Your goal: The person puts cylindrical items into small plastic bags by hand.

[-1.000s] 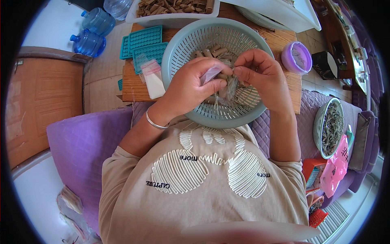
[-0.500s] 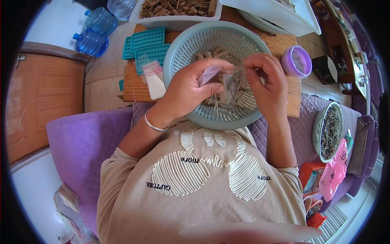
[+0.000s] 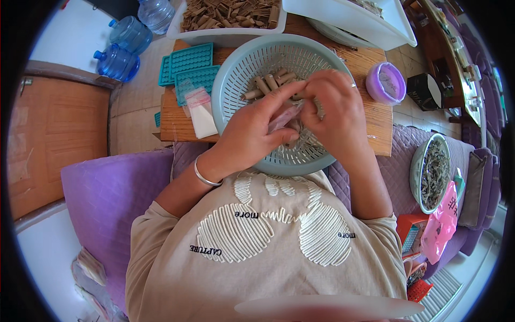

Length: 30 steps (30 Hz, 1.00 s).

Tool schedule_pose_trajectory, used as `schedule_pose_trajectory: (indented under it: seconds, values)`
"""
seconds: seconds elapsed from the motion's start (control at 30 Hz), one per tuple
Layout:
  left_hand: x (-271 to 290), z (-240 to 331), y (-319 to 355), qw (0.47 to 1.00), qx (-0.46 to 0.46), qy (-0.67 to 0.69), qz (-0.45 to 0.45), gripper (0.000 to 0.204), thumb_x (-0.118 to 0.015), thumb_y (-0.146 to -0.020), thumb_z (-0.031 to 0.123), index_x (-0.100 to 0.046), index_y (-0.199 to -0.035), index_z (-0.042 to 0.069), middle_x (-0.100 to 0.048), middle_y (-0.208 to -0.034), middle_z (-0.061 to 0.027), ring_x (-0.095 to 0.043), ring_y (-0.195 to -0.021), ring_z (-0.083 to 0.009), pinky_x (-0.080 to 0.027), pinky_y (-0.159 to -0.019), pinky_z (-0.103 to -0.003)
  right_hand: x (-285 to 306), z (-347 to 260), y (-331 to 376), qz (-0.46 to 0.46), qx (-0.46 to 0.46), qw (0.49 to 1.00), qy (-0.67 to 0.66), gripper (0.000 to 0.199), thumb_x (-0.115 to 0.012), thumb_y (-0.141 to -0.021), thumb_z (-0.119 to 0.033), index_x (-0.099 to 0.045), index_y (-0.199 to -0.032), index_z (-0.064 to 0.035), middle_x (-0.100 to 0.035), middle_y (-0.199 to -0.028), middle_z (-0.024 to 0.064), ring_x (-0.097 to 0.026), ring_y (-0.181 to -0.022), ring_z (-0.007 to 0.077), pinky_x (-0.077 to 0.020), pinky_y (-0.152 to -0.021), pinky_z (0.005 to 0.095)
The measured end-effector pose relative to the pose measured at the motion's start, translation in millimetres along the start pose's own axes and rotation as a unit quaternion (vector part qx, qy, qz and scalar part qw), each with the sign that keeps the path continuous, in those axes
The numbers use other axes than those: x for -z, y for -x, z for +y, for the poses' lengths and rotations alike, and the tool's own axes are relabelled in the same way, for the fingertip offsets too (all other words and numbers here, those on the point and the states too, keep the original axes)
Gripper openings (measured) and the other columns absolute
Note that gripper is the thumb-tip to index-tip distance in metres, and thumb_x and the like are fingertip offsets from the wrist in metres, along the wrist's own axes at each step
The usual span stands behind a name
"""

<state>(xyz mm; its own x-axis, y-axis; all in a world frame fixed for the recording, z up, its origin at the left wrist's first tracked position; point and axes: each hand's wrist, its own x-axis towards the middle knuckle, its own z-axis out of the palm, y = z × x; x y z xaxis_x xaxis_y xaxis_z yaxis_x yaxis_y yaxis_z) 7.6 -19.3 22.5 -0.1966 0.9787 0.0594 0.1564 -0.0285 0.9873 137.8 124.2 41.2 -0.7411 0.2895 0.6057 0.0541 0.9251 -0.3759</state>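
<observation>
Clasping plastic bag (image 3: 282, 118), left hand (image 3: 255, 124) slants over colander (image 3: 284, 168); right hand (image 3: 335, 110) arches beside bag, cannot tell if pinching

A panelled orange-brown wooden door (image 3: 64, 139) is seen far to the left of the hands (image 3: 252, 123), bordered by white wall (image 3: 70, 43); a darker wooden frame (image 3: 75, 72) is noted along its farther edge. Pale tiled floor (image 3: 126, 121) is exposed between door and worktop (image 3: 174, 121). The worktop, of light-brown grained wood, is positioned below the hands. Purple quilted seating (image 3: 115, 188) is observed to the left and right of the hands. Farther right, dark wooden furniture (image 3: 437, 48) is sited, flanked by more purple upholstery (image 3: 488, 88). A white ribbed panel (image 3: 442, 287) is partly shown at near right. Lighting is recorded as soft, bluish on the wall.
</observation>
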Motion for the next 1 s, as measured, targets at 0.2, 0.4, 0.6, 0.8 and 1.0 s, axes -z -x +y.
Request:
schedule_pose_trajectory:
  seconds: [0.2, 0.4, 0.6, 0.8, 1.0]
  values:
    - [-2.6, -8.9, -1.1, 0.976, 0.057, 0.210, 0.010, 0.069, -0.072, -0.084, 0.001, -0.037, -0.143, 0.004, -0.059, -0.122, -0.0181, -0.062, -0.099, -0.0185, -0.054, -0.081, -0.028, 23.4, 12.6, 6.6, 0.150, -0.278, 0.906, -0.283, 0.010, -0.062, -0.080, 0.008, -0.059, -0.084, -0.0005, -0.061, -0.103, 0.0094, -0.061, -0.081, 0.0125, -0.0503, -0.057, 0.0257]
    - [-7.1, -15.1, -3.4, 0.967, 0.053, 0.246, 0.035, 0.064, -0.066, -0.084, -0.007, -0.039, -0.141, 0.007, -0.062, -0.120, -0.0186, -0.065, -0.095, -0.0162, -0.054, -0.081, -0.026, 10.1, -6.6, 25.2, 0.074, -0.179, 0.966, -0.175, 0.023, -0.072, -0.073, 0.007, -0.066, -0.093, -0.0007, -0.062, -0.106, 0.0118, -0.063, -0.087, 0.0172, -0.0528, -0.066, 0.0289]
    - [-8.7, -15.2, -0.4, 0.997, -0.015, 0.009, 0.081, 0.069, -0.077, -0.078, 0.007, -0.045, -0.139, 0.009, -0.064, -0.119, -0.0123, -0.065, -0.102, -0.0235, -0.051, -0.086, -0.032, 3.3, -11.5, 12.2, 0.031, -0.033, 0.998, -0.038, 0.021, -0.071, -0.070, 0.002, -0.066, -0.090, -0.0024, -0.062, -0.101, 0.0110, -0.061, -0.084, 0.0290, -0.0511, -0.071, 0.0363]
    - [-6.3, 3.0, 1.3, 0.995, -0.006, -0.090, 0.043, 0.070, -0.078, -0.076, 0.010, -0.047, -0.138, 0.010, -0.066, -0.116, -0.0142, -0.066, -0.101, -0.0282, -0.050, -0.087, -0.036, -7.2, -11.4, 16.9, 0.011, -0.059, 0.998, -0.013, 0.018, -0.068, -0.068, 0.002, -0.059, -0.082, -0.0032, -0.062, -0.093, 0.0092, -0.060, -0.083, 0.0301, -0.0497, -0.073, 0.0400]
    - [-14.3, -18.7, 12.4, 0.989, 0.070, 0.125, -0.042, 0.071, -0.076, -0.080, 0.004, -0.040, -0.142, 0.005, -0.063, -0.118, -0.0155, -0.063, -0.103, -0.0175, -0.052, -0.084, -0.027, 23.6, 18.9, 16.8, 0.159, -0.233, 0.950, -0.136, 0.014, -0.060, -0.079, 0.009, -0.057, -0.087, -0.0011, -0.064, -0.094, 0.0098, -0.061, -0.080, 0.0171, -0.0513, -0.061, 0.0283]
